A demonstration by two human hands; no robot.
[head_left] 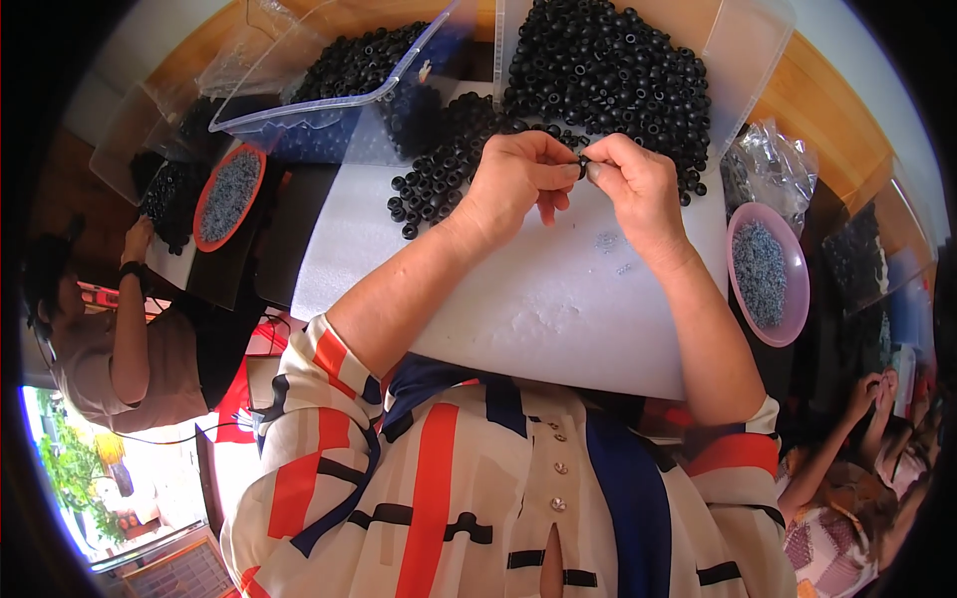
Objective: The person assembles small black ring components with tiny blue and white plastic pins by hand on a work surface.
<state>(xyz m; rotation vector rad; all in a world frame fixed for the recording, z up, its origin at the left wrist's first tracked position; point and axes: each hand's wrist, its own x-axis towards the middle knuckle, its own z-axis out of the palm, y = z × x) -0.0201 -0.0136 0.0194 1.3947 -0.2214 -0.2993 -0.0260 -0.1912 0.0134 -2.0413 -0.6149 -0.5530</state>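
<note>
My left hand (510, 181) and my right hand (638, 189) meet above a white foam sheet (478, 309). Between their fingertips is a small round black piece (582, 167), pinched from both sides; the fingers cover most of it. Just beyond my hands, a heap of loose black ring-like pieces (439, 169), each with a hole, spills onto the sheet from a clear plastic bin (748, 60) full of the same kind. Near my right wrist, a few tiny pale blue bits (608, 242) lie on the foam.
A pink bowl (795, 269) of small blue-grey bits stands at the right, beside a crumpled clear bag (773, 164). To the left are another clear bin (399, 85) and an orange bowl (202, 224). Co-workers sit at the left (130, 349) and lower right.
</note>
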